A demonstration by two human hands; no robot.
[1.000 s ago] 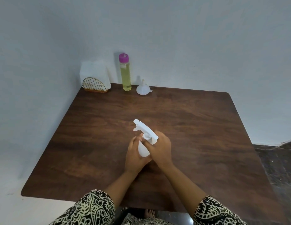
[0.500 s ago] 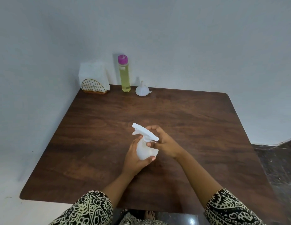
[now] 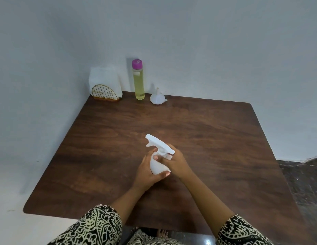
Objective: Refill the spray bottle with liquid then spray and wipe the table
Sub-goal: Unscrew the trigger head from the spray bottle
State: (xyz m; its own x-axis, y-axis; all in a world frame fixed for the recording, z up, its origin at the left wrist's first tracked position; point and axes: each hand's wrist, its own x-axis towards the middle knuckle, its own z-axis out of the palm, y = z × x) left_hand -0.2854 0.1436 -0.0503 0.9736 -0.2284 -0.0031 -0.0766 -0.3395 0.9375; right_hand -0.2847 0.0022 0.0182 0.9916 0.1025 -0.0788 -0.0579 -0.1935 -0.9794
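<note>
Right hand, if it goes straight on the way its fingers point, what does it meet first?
The spray bottle: the right hand points left, fingers gripping its neck under the trigger head. Just beyond is the left hand, holding the bottle's body.

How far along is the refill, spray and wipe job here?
Nothing looks finished yet. In hand: the left hand holds the spray bottle while the right hand grips its neck, the spray head still on, likely to unscrew it. Left: the funnel and the capped bottle of yellow liquid stand untouched at the back, so filling, spraying and wiping with the napkins remain.
</note>
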